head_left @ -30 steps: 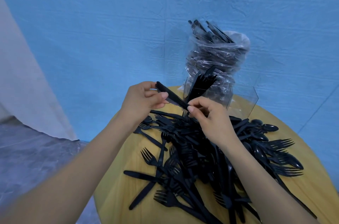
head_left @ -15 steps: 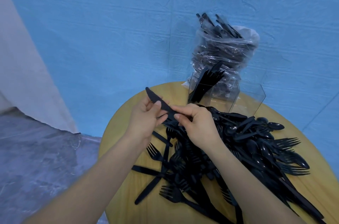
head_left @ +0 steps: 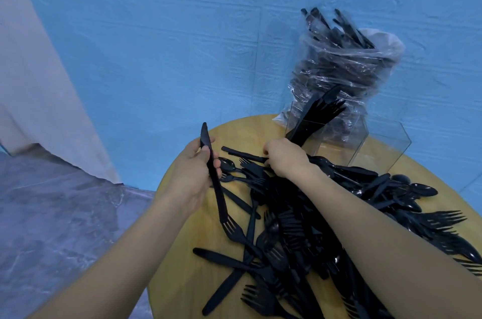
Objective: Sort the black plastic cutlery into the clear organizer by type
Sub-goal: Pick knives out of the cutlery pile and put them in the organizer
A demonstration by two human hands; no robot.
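A heap of black plastic forks, knives and spoons (head_left: 307, 217) covers the round wooden table (head_left: 182, 253). My left hand (head_left: 194, 175) grips a black knife (head_left: 212, 175) at its middle, blade tip pointing up and away. Fingers curled, my right hand (head_left: 284, 159) rests on the far edge of the heap and pinches the end of a flat black handle (head_left: 245, 154); its type is hidden. The clear organizer (head_left: 383, 149) stands at the back of the table. A few forks and a knife (head_left: 317, 116) lean in its left compartment.
A crinkled clear plastic bag (head_left: 347, 76) stuffed with black cutlery stands behind the organizer. A blue sheet (head_left: 182, 44) hangs as a backdrop. The table's left edge drops to a grey floor (head_left: 52, 214).
My right hand let go of the knife and moved right to the heap's far edge. My left hand now holds the knife alone, turned more upright.
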